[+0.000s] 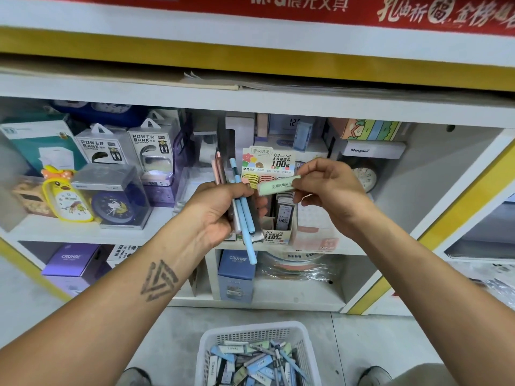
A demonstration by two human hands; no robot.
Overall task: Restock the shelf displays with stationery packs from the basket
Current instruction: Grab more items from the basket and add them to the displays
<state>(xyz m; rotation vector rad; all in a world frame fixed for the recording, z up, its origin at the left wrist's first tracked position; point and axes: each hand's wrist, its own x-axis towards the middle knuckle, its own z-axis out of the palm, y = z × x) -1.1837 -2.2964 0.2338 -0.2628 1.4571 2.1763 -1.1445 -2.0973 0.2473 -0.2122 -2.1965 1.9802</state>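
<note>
My left hand (220, 207) grips a bundle of slim stationery packs (243, 207), blue, pink and grey, held upright in front of the middle shelf. My right hand (328, 188) pinches one pale green pack (278, 185) by its right end, level and just right of the bundle. Behind both hands stands a cardboard pencil-lead display box (274, 162) with several packs in it. On the floor below sits the white plastic basket (206, 355), holding several more blue, green and grey packs (256, 363).
The middle shelf (83, 232) carries power bank boxes (103, 146), a yellow duck clock (67, 196), a boxed blue clock (117, 207) and a round clock (365, 176) at the right. Purple and blue Cruhre boxes (237, 274) fill the lower shelf. My shoes (373, 376) flank the basket.
</note>
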